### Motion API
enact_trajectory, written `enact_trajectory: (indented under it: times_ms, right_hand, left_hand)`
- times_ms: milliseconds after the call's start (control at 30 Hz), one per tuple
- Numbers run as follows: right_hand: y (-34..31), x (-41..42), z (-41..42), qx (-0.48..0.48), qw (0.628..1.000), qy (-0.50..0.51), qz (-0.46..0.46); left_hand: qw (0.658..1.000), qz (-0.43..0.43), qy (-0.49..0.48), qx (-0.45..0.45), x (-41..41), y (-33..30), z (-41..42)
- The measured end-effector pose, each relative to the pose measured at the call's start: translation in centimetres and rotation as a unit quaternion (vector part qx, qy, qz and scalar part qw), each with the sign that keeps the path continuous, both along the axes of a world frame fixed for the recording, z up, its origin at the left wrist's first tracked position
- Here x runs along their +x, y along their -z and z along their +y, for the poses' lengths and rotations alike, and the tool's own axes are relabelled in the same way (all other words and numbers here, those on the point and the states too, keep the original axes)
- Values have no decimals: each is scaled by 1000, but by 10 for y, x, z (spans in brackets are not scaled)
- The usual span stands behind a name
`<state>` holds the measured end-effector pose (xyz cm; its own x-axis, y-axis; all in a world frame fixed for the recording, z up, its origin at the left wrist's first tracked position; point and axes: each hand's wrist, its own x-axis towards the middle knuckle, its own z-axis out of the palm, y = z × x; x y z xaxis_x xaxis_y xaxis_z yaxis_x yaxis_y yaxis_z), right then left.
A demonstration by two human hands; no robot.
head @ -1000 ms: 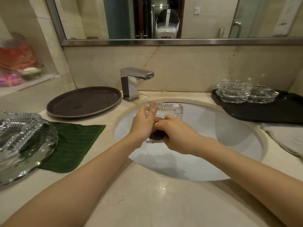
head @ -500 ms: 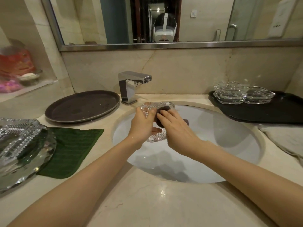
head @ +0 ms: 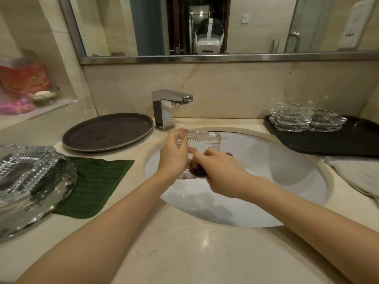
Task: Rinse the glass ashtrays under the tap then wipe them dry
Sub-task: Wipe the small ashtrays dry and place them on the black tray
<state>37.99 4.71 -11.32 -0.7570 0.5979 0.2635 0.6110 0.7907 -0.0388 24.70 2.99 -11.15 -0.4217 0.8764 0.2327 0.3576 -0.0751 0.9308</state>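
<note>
A square ribbed glass ashtray [head: 202,138] is tilted on edge over the white sink basin [head: 287,181], below the chrome tap [head: 168,107]. My left hand [head: 174,158] grips its left rim. My right hand [head: 221,173] presses a dark scrubbing pad [head: 198,171] against the ashtray's inside face, fingers curled on the pad. No water stream is visible from the tap. Several clear ashtrays [head: 291,117] are stacked on a black tray [head: 338,140] at the right. More glass ashtrays [head: 26,177] lie at the far left.
A round dark tray [head: 106,132] sits left of the tap. A green cloth [head: 94,185] lies on the counter beside the left ashtrays. A grey-white cloth [head: 356,175] lies right of the basin. A mirror [head: 205,25] spans the wall.
My right hand with the pad has slid down the ashtray's face toward me, after moving up half a second ago. The ashtray stays in my left hand.
</note>
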Motion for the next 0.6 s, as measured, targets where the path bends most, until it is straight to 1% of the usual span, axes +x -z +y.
enact_trajectory:
  times_ms: [33,67,167,233,333,400,533,600]
  right_hand:
    - [1,3,2,53,998,9,-22]
    - [5,6,2,110,993,-6,-31]
    - [16,9,8,203,976,-19,-80]
    - [16,11,11,231,968,-14,-98]
    - [8,18,19,264,959,-11,-103]
    - [5,18,20,250,964,11,-90]
    - [14,0,7,110,993,7,-46]
    - [15,-9,-2,73,997,15,-3]
  left_hand:
    - [1000,9,9,-12,0,0,-1]
    - [999,23,17,-22,1,-2,-1]
    - [993,100,42,-54,6,-1,0]
    - [987,126,59,-76,9,-2,-2]
    - [987,110,71,-98,6,-1,-3]
    - [988,109,56,-89,3,0,-2]
    - [997,64,4,-33,1,-4,2]
    - [998,64,-22,4,1,-7,1]
